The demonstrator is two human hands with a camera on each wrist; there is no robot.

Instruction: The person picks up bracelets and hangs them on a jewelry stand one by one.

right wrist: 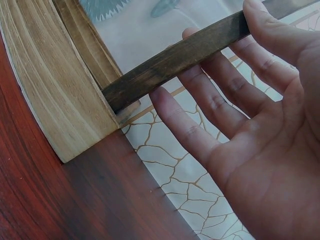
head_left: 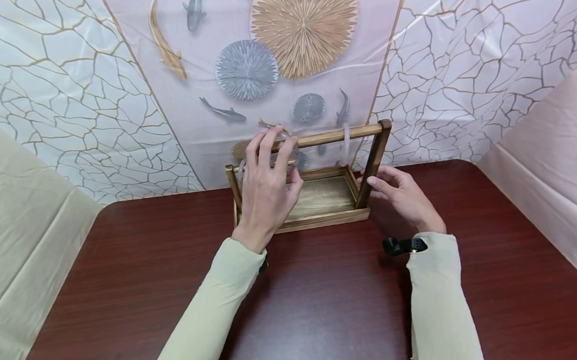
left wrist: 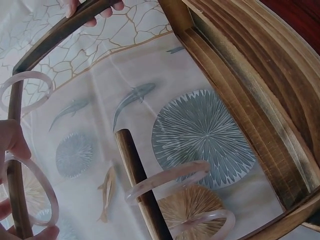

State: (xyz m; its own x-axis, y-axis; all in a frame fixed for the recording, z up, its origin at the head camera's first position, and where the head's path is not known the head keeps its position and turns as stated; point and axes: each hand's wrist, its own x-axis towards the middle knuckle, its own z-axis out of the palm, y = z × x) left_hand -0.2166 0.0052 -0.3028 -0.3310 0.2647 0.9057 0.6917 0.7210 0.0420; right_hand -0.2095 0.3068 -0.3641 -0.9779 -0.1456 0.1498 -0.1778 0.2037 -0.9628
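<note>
A wooden bangle stand (head_left: 376, 159) with a shallow tray base stands at the table's back edge. My left hand (head_left: 265, 190) is at its upper bar, and in the left wrist view its fingertips pinch a pale translucent bangle (left wrist: 53, 196) that encircles the bar. Another bangle (head_left: 347, 144) hangs farther right on that bar. Two more bangles, one of them cloudy pink (left wrist: 170, 176), are around the shorter lower bar (left wrist: 134, 167), which has a free end. My right hand (head_left: 404, 196) holds the stand's right post (right wrist: 175, 59) between thumb and fingers.
The dark red table (head_left: 309, 308) extends in front of the stand and to both sides. Directly behind it hangs a patterned backdrop (head_left: 203, 136). Plain cloth panels (head_left: 14, 252) flank the table. A black band (head_left: 403, 245) is on my right wrist.
</note>
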